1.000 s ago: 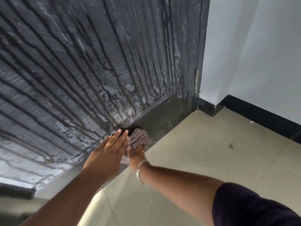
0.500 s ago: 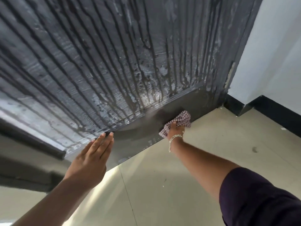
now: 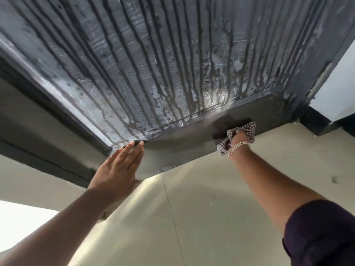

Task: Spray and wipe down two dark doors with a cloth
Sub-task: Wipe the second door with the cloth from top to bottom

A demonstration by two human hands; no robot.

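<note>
While the left hand (image 3: 117, 166) lies flat with straight fingers against the bottom rail of the dark door (image 3: 146, 60) near its lower left corner, wet streaks run down the ribbed panel above. Further right along that same bottom rail, the right hand (image 3: 239, 138) grasps a bunched checked cloth (image 3: 249, 129) and presses it to the door close to the lower right corner. A chain bracelet (image 3: 238, 147) circles that wrist. Pale floor tiles (image 3: 211, 208) spread below, and a white wall (image 3: 338, 89) with black skirting stands at the far right.

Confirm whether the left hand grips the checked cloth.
No, the left hand lies flat on the dark door; the right hand grips the checked cloth.
</note>
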